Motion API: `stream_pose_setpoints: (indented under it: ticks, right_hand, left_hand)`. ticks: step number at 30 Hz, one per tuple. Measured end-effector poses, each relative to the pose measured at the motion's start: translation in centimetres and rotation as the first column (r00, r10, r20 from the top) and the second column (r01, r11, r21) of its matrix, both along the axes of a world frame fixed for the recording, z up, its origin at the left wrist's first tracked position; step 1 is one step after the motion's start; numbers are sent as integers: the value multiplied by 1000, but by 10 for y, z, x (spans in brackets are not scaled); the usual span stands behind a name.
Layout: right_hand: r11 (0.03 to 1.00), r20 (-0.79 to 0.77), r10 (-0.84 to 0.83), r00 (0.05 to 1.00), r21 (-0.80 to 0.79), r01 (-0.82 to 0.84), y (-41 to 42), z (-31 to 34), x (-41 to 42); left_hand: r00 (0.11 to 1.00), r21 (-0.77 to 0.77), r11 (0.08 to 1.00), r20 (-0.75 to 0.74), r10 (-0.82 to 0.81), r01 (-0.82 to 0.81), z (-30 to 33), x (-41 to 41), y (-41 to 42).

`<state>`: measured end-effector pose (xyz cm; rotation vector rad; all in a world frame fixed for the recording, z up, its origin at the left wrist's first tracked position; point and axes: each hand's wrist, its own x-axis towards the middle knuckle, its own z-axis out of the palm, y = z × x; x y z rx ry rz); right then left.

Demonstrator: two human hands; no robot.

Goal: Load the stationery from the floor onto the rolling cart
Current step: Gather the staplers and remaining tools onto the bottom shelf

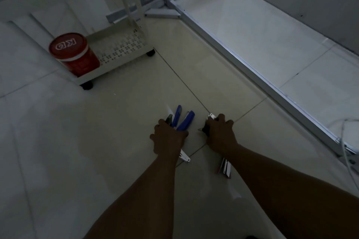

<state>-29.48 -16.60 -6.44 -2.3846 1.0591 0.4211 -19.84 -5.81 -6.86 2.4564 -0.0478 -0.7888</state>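
We count two blue staplers (184,120) plus dark item, fingers of left hand (168,139) clenched round them above floor (116,141). Right hand (220,134) grasps bundle (225,167), contents unclear. Rolling cart (120,48) near, one red tub (74,54) aboard.

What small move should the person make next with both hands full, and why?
Probably lift both hands and carry the load to the rolling cart. The left hand already grips the blue items, the right hand grips a bundle, and the cart's bottom tray has free space beside the red tub.
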Motion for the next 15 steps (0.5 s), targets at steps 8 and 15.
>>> stream_pose_setpoints:
  ticks: [8, 15]
  right_hand:
    - [995, -5, -48, 999, 89, 48, 3, 3, 20]
    - [880, 101, -371, 923, 356, 315, 22, 12, 40]
  left_hand:
    - [980, -179, 968, -130, 151, -174, 3, 17, 22]
    - [917, -328, 874, -299, 263, -358, 7, 53, 61]
